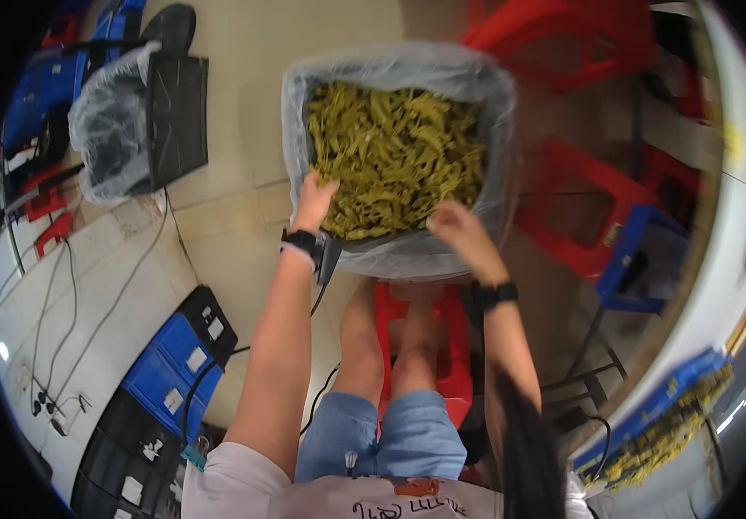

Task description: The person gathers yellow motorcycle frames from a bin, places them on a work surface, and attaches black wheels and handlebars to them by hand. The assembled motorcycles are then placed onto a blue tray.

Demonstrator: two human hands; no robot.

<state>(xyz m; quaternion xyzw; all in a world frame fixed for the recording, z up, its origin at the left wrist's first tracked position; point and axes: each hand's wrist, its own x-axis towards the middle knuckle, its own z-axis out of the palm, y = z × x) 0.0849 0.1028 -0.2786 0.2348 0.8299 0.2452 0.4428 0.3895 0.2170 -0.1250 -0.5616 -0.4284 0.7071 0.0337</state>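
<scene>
1. Reaching into a plastic-lined bin [494, 130], the left hand [314, 201] has its fingers sunk among the yellow-green pods [394, 156]; whether they are spread or pinching cannot be told.
2. The right hand [455, 227] rests at the bin's near edge, fingers curled loosely together, pods just beyond the fingertips.
3. Pods fill the bin, lying ahead of and between both hands.
4. A red stool [451, 346] stands below the wrists.
</scene>
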